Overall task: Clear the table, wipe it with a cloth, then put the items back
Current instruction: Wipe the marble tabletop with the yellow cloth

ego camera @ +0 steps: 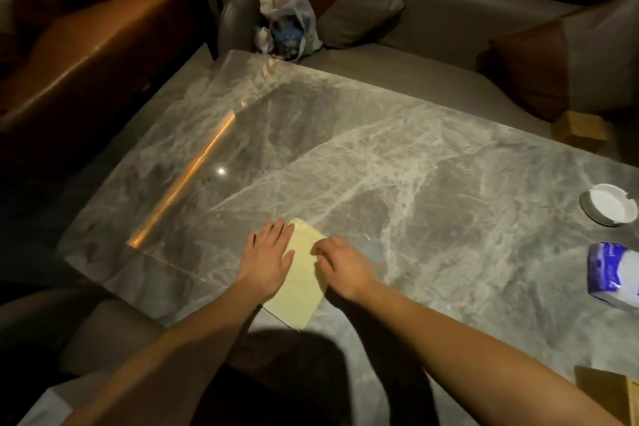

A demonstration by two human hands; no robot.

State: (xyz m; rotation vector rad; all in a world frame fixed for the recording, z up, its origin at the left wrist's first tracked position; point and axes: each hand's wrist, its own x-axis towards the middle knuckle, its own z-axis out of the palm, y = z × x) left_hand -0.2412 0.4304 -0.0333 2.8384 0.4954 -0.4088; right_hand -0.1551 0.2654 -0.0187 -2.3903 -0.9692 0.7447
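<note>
Both bare forearms reach from the near edge over the grey veined marble table [397, 166], whose polished top reflects an orange streak. On the table near that edge lies a pale yellow rectangular cloth [302, 282], folded flat. Resting on the cloth's left side, the left hand [268, 258] is spread flat with fingers extended, gripping nothing. At the cloth's right edge, the right hand [340, 263] has curled fingers pinching the fabric. Well right of the cloth sit a white round ashtray [609, 205] and a blue-and-white tissue pack [612, 275].
</note>
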